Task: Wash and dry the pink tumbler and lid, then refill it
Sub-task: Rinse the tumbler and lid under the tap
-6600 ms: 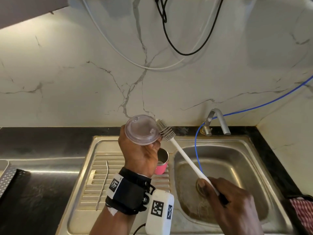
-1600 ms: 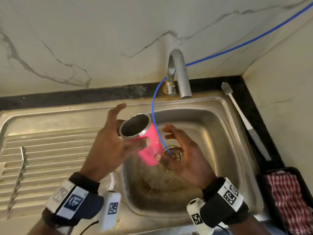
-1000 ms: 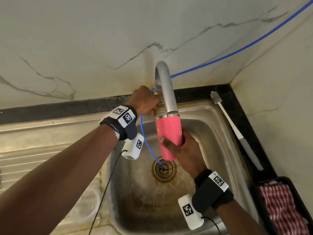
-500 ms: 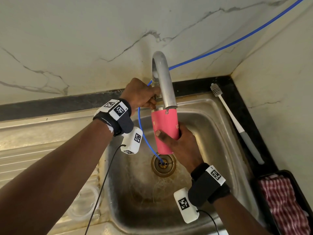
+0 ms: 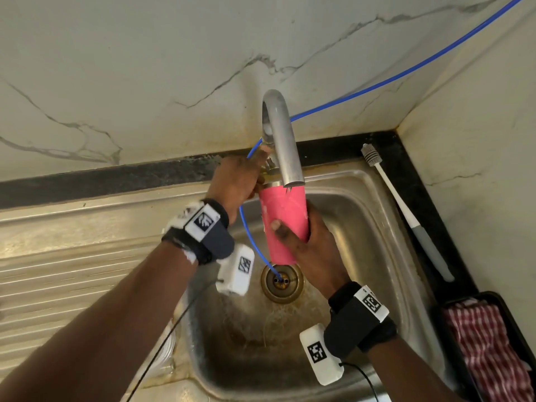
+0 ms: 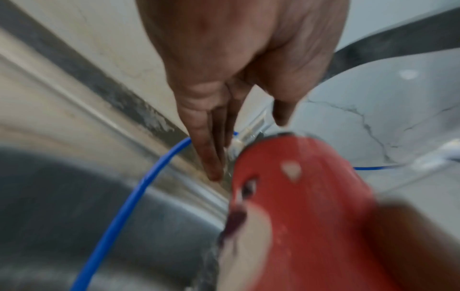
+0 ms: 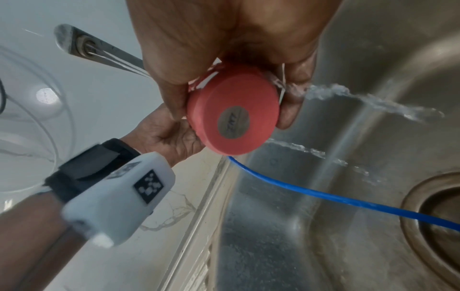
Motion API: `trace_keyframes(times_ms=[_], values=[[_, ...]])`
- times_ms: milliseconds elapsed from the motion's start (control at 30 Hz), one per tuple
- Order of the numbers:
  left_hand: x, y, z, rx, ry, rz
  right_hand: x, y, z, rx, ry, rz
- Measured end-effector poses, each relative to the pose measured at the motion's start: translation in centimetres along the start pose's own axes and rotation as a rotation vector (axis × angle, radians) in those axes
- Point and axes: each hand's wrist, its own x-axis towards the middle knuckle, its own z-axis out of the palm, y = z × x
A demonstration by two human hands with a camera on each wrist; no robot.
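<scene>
Tumbler now seemingly overflowing

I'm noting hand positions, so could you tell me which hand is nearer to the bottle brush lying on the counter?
Right. The right hand grips the pink tumbler under the tap, closer to the bottle brush. The left hand is behind the tap, farther away.

No legible text; sticker print under tumbler blurred
</scene>
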Motion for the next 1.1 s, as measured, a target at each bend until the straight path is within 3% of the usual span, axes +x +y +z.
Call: trace_keyframes(times_ms=[67, 133, 233, 333, 433, 633, 867, 1000, 1100], values=[[-2.7, -1.8, 1.0, -0.194, -0.033, -0.122, -0.3, -0.3, 0.1, 0.081, -0.013, -0.035], [-5.4, -3.7, 2.3, -0.414, -0.166, -0.227, -0.3, -0.6, 0.1, 0.153, -0.013, -0.043], [-7.2, -5.4, 3.8, -0.603, -0.152, -0.168, -0.6, -0.7, -0.2, 0.018, -0.013, -0.078], [-6.6, -5.4, 3.8, -0.645, -0.077, -0.156, -2.8, -0.5, -0.1, -0.323, -0.098, -0.177], [-6.3, -5.4, 3.7, -0.720, -0.123, -0.142, -4.5, -0.7, 0.0, -0.474, -0.193, -0.369], [-8.2, -6.2, 4.7, -0.693, -0.216, -0.121, -0.3, -2.9, -1.1, -0.224, -0.225, -0.374], [-6.5, -5.6, 3.6, -0.687, -0.176, -0.037, -2.5, -1.1, -0.7, -0.271, -0.285, -0.409], [-7.4, -6.6, 4.7, -0.707, -0.229, -0.048, 0.7, -2.4, -1.3, -0.108, -0.225, -0.246], [-6.7, -6.3, 4.3, -0.713, -0.238, -0.065, 0.5, -2.3, -1.1, -0.078, -0.238, -0.242]])
